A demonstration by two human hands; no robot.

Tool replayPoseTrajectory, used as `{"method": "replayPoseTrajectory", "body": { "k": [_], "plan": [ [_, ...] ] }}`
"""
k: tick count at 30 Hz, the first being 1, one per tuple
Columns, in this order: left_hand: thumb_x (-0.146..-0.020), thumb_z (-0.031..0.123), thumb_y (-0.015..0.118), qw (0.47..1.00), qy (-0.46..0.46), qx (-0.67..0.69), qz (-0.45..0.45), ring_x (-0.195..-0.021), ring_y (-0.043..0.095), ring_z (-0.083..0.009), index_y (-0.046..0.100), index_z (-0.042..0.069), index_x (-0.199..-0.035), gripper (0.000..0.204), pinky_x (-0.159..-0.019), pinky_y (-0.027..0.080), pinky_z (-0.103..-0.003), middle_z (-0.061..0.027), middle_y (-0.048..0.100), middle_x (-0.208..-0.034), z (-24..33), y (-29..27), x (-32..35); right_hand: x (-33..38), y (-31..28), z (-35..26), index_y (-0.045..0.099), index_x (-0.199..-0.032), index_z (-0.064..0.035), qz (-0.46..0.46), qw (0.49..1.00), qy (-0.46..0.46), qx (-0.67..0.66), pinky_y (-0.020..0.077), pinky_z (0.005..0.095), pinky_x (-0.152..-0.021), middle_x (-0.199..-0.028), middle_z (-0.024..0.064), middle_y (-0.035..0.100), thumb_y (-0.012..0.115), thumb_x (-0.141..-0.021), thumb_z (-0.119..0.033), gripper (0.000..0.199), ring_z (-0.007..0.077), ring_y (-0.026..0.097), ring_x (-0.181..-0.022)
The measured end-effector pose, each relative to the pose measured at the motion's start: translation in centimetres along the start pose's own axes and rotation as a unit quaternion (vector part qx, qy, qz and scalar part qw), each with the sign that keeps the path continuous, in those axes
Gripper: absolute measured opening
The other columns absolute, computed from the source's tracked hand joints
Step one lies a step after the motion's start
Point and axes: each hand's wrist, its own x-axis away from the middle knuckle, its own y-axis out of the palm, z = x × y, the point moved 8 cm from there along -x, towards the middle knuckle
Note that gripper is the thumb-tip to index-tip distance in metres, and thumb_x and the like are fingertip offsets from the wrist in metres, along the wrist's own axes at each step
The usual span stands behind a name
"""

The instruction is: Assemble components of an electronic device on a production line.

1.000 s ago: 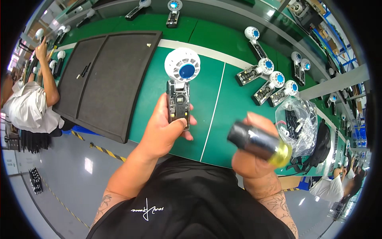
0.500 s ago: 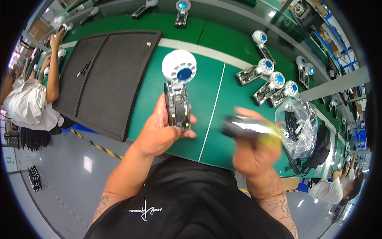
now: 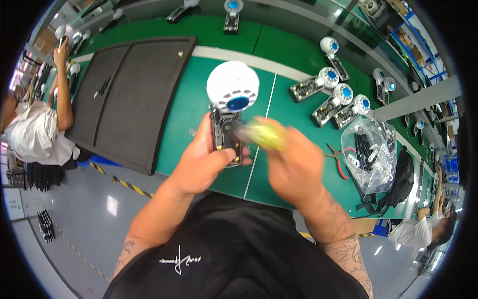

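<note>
A handheld device (image 3: 233, 85) stands upright in front of me, with a white round head, a ring of vents and a blue disc. Its dark handle is uncovered, showing inner parts. My left hand (image 3: 201, 162) is closed around that handle, the thumb across its lower front. My right hand (image 3: 296, 162) grips a motion-blurred tool (image 3: 269, 135) with a yellow-green body and a dark front end. That end points left at the middle of the handle; whether it touches cannot be made out. Red-handled pliers (image 3: 340, 164) lie on the green table to the right.
Several similar devices (image 3: 343, 94) lie at the right and along the back. A clear plastic bag (image 3: 371, 157) of dark parts lies by a black bag (image 3: 401, 179). At left is a dark framed panel (image 3: 144, 99). Co-workers sit at both sides, one in white (image 3: 37, 124).
My right hand has moved left and up with the tool, bringing its dark end to the handle. The pliers have come into sight. My left hand still holds the device.
</note>
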Motion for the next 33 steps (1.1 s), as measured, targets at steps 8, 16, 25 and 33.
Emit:
{"method": "replayPoseTrajectory", "body": {
  "k": [8,16,25,33],
  "plan": [
    [-0.095,0.000,0.048,0.997,-0.019,0.051,0.060,-0.089,0.066,-0.0228,0.046,0.001,-0.147,0.052,-0.075,0.058,-0.032,-0.0178,0.066,-0.116,0.0,-0.7,-0.1,2.1,-2.5,3.4,0.074,-0.120,-0.0022,0.038,0.997,0.048,-0.047,0.0492,0.0374,-0.068,-0.089,0.0091,0.067,0.072,-0.087,-0.001,0.033,0.0263,0.059,-0.072],
    [-0.092,0.001,0.047,0.999,0.036,-0.005,0.001,-0.083,0.066,-0.0219,0.048,-0.001,-0.145,0.052,-0.070,0.056,-0.032,-0.0196,0.068,-0.108,-0.2,-0.6,-0.5,6.1,1.8,9.6,0.078,-0.114,-0.0071,-0.065,0.984,0.156,0.057,0.0542,0.0370,-0.076,-0.097,0.0060,0.067,0.075,-0.088,-0.006,0.026,0.0271,0.063,-0.083],
    [-0.090,-0.001,0.048,0.999,0.042,0.019,-0.007,-0.084,0.066,-0.0223,0.047,-0.001,-0.146,0.056,-0.070,0.056,-0.031,-0.0206,0.068,-0.110,-0.2,-0.8,-0.9,6.0,2.0,9.5,0.078,-0.114,-0.0035,-0.046,0.986,0.153,0.049,0.0519,0.0356,-0.077,-0.095,0.0084,0.068,0.075,-0.087,-0.003,0.027,0.0264,0.063,-0.084],
    [-0.093,-0.001,0.053,0.989,0.075,0.107,-0.071,-0.090,0.069,-0.0236,0.044,0.000,-0.148,0.056,-0.074,0.057,-0.031,-0.0203,0.067,-0.119,-0.3,-0.2,-1.2,6.2,2.1,9.9,0.078,-0.113,-0.0035,-0.052,0.984,0.165,0.047,0.0522,0.0354,-0.078,-0.096,0.0079,0.068,0.076,-0.087,-0.004,0.027,0.0261,0.063,-0.085]
  ]
}}
